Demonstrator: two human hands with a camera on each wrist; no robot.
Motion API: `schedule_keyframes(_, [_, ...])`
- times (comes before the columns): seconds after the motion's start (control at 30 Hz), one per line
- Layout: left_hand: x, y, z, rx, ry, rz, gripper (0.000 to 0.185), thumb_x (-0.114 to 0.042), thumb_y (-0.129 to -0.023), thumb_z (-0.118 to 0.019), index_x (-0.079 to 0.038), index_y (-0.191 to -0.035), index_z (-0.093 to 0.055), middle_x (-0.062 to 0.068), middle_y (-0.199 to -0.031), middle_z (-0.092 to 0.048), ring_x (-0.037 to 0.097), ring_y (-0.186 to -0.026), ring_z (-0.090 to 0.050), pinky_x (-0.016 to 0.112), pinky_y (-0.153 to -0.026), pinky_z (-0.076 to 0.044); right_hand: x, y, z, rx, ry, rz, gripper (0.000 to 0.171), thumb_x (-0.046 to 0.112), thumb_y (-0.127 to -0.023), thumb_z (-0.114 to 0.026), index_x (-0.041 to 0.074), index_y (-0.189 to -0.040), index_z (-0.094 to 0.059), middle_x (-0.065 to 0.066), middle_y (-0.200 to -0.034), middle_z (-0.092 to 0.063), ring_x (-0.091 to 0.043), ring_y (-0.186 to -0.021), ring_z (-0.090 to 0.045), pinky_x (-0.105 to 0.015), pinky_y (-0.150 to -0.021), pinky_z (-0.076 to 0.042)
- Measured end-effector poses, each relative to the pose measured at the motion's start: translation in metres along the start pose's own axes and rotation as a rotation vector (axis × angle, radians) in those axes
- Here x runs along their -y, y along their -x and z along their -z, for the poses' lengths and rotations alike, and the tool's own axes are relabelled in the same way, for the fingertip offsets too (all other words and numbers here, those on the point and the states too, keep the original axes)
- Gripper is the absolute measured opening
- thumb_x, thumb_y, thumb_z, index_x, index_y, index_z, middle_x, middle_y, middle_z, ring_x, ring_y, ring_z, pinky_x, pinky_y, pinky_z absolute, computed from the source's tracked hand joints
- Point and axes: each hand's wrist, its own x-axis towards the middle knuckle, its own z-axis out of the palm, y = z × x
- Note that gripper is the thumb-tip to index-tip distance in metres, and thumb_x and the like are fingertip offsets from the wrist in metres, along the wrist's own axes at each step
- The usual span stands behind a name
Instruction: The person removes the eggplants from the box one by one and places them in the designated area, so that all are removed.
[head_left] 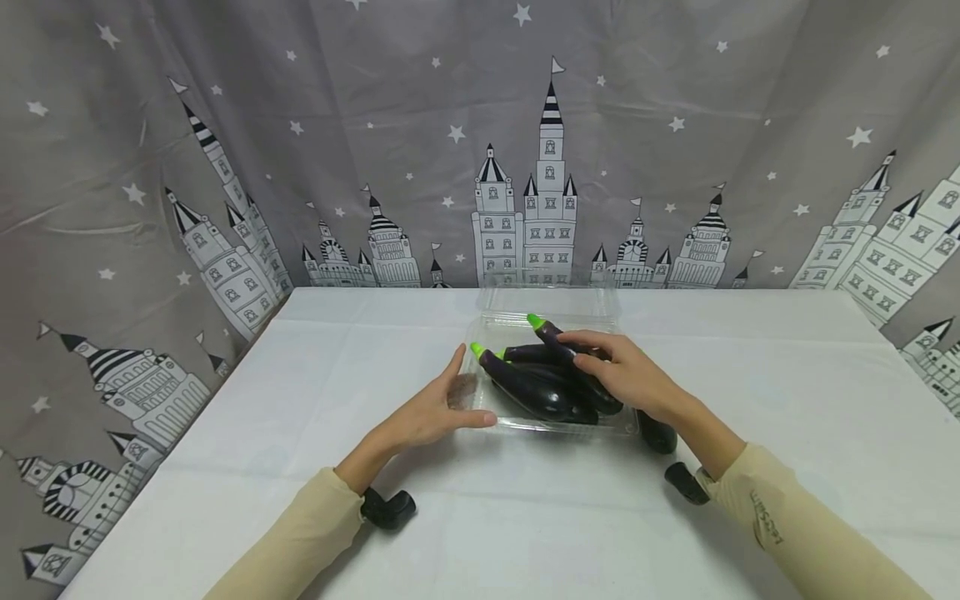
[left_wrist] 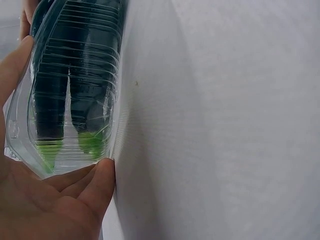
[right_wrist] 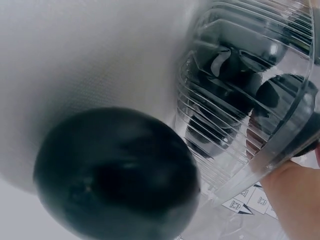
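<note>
A clear plastic clamshell box (head_left: pixel 502 421) sits on the table with its lid (head_left: pixel 547 300) raised at the back. Several dark eggplants (head_left: pixel 525 387) with green tips lie in it. My right hand (head_left: pixel 626 371) grips the topmost eggplant (head_left: pixel 549 331), which slants across the others. At the box's left end, my left hand (head_left: pixel 431 414) is spread with straight fingers. Its thumb touches the front edge, and in the left wrist view its fingertips (left_wrist: pixel 105 167) rest against the box's end. Most of the right fingers are hidden in the right wrist view.
Another eggplant (head_left: pixel 657 432) lies outside the box, by its front right corner under my right wrist; it looms large in the right wrist view. White cloth (head_left: pixel 540 517) covers the table. A grey castle-print curtain (head_left: pixel 450 100) hangs behind.
</note>
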Motion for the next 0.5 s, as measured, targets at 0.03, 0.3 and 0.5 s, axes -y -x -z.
schedule_keyframes(0.03, [0.0000,0.0002,0.0000,0.001,0.000,0.002,0.122,-0.048,-0.079,-0.081,-0.020,-0.159,0.006,0.018,-0.158,-0.028,0.031,-0.146,-0.022,0.055,-0.115,-0.015,0.0000,-0.0002,0.0000,-0.003,0.003,-0.009,0.039,0.013,-0.102,-0.051,0.009,-0.141,-0.055,-0.014,-0.137,-0.054,-0.029,-0.109,-0.051,-0.046,-0.092,-0.041])
schedule_keyframes(0.3, [-0.0001,0.0006,-0.0002,-0.001,0.004,0.005,0.120,-0.044,-0.081,-0.080,-0.021,-0.159,0.007,0.018,-0.158,-0.027,0.030,-0.146,-0.021,0.054,-0.116,-0.015,-0.0018,-0.0018,0.0002,-0.027,-0.033,-0.040,0.046,0.009,-0.094,-0.060,0.006,-0.140,-0.056,-0.017,-0.126,-0.057,-0.028,-0.103,-0.051,-0.037,-0.081,-0.047])
schedule_keyframes(0.5, [-0.0005,0.0010,0.0002,-0.003,-0.002,0.003,0.123,-0.051,-0.078,-0.080,-0.021,-0.159,0.006,0.017,-0.159,-0.026,0.031,-0.147,-0.020,0.055,-0.115,-0.014,-0.0044,0.0007,0.0007,-0.052,-0.062,-0.042,0.043,0.008,-0.094,-0.059,0.009,-0.138,-0.058,-0.019,-0.137,-0.052,-0.033,-0.114,-0.053,-0.045,-0.089,-0.048])
